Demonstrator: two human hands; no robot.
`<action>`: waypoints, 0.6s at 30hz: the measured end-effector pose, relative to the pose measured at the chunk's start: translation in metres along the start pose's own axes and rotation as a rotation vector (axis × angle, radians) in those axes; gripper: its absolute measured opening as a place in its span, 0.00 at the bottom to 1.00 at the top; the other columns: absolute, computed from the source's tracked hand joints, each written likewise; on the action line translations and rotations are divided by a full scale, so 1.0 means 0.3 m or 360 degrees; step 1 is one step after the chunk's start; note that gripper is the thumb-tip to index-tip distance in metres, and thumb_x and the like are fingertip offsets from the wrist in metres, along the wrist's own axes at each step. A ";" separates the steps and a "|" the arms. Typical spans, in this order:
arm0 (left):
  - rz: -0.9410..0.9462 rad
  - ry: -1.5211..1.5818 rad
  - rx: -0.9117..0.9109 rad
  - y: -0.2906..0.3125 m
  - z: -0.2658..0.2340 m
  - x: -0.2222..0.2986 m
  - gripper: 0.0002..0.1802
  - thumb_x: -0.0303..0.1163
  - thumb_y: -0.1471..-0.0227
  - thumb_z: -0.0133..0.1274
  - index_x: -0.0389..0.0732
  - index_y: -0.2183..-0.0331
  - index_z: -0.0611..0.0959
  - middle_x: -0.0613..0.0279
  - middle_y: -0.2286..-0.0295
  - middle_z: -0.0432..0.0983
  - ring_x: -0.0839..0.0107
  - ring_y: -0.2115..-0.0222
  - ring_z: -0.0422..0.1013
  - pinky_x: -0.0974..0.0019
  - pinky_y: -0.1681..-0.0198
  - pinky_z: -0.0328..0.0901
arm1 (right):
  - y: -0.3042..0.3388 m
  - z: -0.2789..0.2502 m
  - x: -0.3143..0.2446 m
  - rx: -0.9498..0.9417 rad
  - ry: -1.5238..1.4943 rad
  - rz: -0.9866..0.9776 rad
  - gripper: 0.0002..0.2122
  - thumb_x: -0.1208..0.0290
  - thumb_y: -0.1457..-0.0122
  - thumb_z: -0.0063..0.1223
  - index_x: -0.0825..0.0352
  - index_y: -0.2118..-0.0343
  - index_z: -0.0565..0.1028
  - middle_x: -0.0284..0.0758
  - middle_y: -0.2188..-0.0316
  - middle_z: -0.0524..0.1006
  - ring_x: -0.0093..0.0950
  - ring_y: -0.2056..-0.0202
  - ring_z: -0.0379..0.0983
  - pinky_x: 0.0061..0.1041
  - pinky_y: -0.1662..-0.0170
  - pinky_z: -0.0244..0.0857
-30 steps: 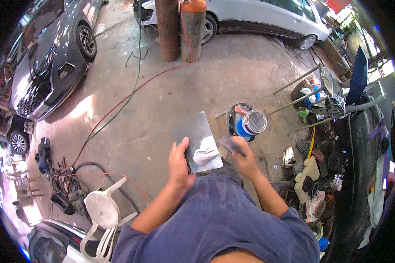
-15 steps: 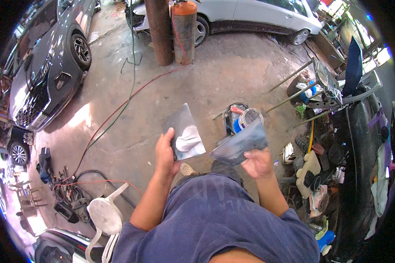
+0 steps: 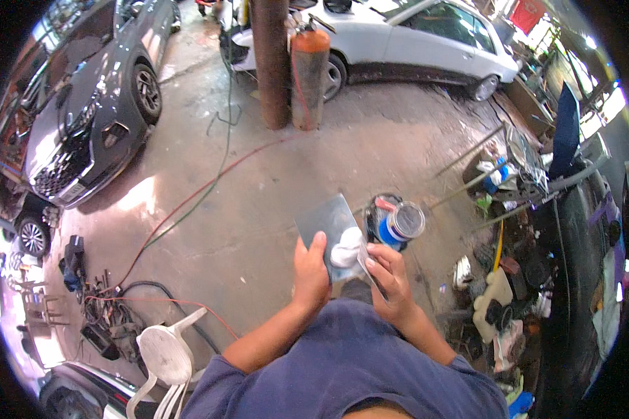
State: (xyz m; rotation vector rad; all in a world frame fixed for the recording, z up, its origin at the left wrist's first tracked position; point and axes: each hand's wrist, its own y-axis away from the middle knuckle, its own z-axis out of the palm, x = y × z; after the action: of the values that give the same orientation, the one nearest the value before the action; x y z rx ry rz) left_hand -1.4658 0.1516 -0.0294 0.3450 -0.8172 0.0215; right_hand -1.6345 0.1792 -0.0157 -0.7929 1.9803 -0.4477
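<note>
My left hand [image 3: 310, 271] grips a flat grey metal plate [image 3: 326, 219] by its near left edge, the thumb lying on top. A thick blob of white paste [image 3: 346, 248] sits on the plate's right side. In my right hand [image 3: 394, 281] is a thin flat spreader [image 3: 372, 274], pinched between thumb and fingers and seen almost edge-on. Its upper end is at the right side of the paste; whether it touches the plate cannot be seen. Beyond my right hand stands a round can [image 3: 405, 221] with a blue side.
A red-handled item [image 3: 384, 203] lies beside the can. A rusty post [image 3: 270, 70] and an orange-topped gas cylinder [image 3: 308, 77] stand ahead. Hoses [image 3: 210, 183] cross the floor. A white plastic chair [image 3: 165, 353] is at near left, a dark car [image 3: 84, 126] at far left, and clutter [image 3: 500, 293] at right.
My hands have come together. The spreader has swung from broad side to nearly edge-on and moved left to the paste. The plate has shifted right, and the head view has tilted slightly.
</note>
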 end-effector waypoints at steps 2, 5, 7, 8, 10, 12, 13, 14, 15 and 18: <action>-0.0023 0.0048 -0.0024 0.002 -0.019 -0.005 0.17 0.34 0.34 0.45 0.35 0.49 0.70 0.54 0.57 0.75 0.63 0.59 0.75 0.59 0.53 0.72 | 0.031 0.004 0.027 -0.0070 -0.0056 0.0168 0.34 0.92 0.58 0.55 0.62 0.44 0.71 0.49 0.46 0.67 0.49 0.44 0.66 0.44 0.43 0.64; -0.0095 0.0087 0.0044 0.020 -0.022 0.043 0.17 0.32 0.34 0.44 0.34 0.48 0.70 0.56 0.57 0.75 0.67 0.57 0.74 0.60 0.51 0.70 | 0.081 0.000 0.082 -0.0221 -0.0007 0.0316 0.34 0.90 0.58 0.56 0.62 0.43 0.72 0.48 0.45 0.66 0.47 0.43 0.66 0.42 0.41 0.63; -0.0073 0.0154 0.0072 0.013 -0.028 0.071 0.17 0.34 0.34 0.44 0.35 0.48 0.70 0.56 0.57 0.75 0.65 0.58 0.75 0.57 0.52 0.71 | 0.097 -0.025 0.098 -0.0410 0.0197 0.0362 0.33 0.89 0.58 0.57 0.61 0.43 0.72 0.47 0.44 0.66 0.45 0.43 0.66 0.40 0.40 0.62; -0.0063 0.0193 0.0083 0.009 -0.027 0.083 0.17 0.34 0.34 0.45 0.35 0.48 0.71 0.56 0.57 0.76 0.64 0.58 0.75 0.57 0.52 0.71 | 0.131 -0.019 0.132 -0.0497 0.0199 0.0460 0.30 0.83 0.53 0.57 0.63 0.42 0.70 0.44 0.45 0.68 0.42 0.44 0.66 0.39 0.41 0.63; -0.0135 0.0178 0.0061 -0.006 -0.036 0.101 0.17 0.36 0.34 0.45 0.36 0.49 0.71 0.56 0.57 0.76 0.64 0.58 0.75 0.57 0.53 0.71 | 0.266 0.046 0.249 -0.0081 -0.0257 0.0972 0.29 0.81 0.50 0.56 0.66 0.41 0.68 0.42 0.46 0.69 0.40 0.45 0.67 0.39 0.40 0.62; -0.0288 0.0107 0.0024 -0.032 -0.075 0.091 0.18 0.38 0.34 0.46 0.36 0.49 0.72 0.57 0.57 0.77 0.65 0.58 0.75 0.58 0.53 0.72 | 0.272 0.052 0.309 0.0403 -0.1024 0.1620 0.24 0.76 0.41 0.49 0.69 0.39 0.64 0.40 0.45 0.70 0.39 0.43 0.67 0.40 0.37 0.57; -0.0361 0.0046 0.0049 -0.029 -0.084 0.072 0.18 0.39 0.34 0.46 0.37 0.49 0.72 0.57 0.57 0.77 0.65 0.58 0.75 0.58 0.54 0.72 | 0.241 0.045 0.322 0.0649 -0.1456 0.1601 0.23 0.75 0.39 0.47 0.69 0.39 0.64 0.41 0.44 0.70 0.40 0.42 0.67 0.41 0.36 0.57; -0.0426 -0.0020 0.0078 -0.021 -0.091 0.039 0.19 0.40 0.34 0.46 0.37 0.49 0.73 0.58 0.57 0.77 0.65 0.58 0.75 0.58 0.54 0.72 | 0.136 0.028 0.302 0.0889 -0.1898 0.1552 0.23 0.74 0.38 0.45 0.69 0.39 0.64 0.41 0.43 0.70 0.40 0.42 0.67 0.42 0.35 0.56; -0.0501 -0.0095 0.0099 -0.013 -0.092 0.000 0.19 0.40 0.34 0.47 0.37 0.49 0.73 0.58 0.57 0.77 0.66 0.58 0.75 0.58 0.54 0.72 | 0.055 0.015 0.300 0.1146 -0.2338 0.1473 0.22 0.73 0.36 0.44 0.68 0.39 0.63 0.42 0.42 0.69 0.40 0.41 0.66 0.42 0.34 0.55; -0.0611 -0.0113 -0.0116 0.029 -0.038 -0.030 0.21 0.42 0.34 0.47 0.37 0.47 0.71 0.57 0.55 0.76 0.64 0.57 0.76 0.56 0.53 0.72 | -0.007 0.043 0.389 0.1052 -0.2663 0.1354 0.21 0.68 0.33 0.42 0.69 0.39 0.63 0.43 0.40 0.69 0.41 0.40 0.65 0.44 0.34 0.55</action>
State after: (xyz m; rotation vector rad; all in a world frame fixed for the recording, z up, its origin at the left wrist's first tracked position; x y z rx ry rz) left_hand -1.4651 0.1644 -0.0405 0.4308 -0.8088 -0.3796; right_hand -1.6650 0.0975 -0.0942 0.2290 0.3572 0.1409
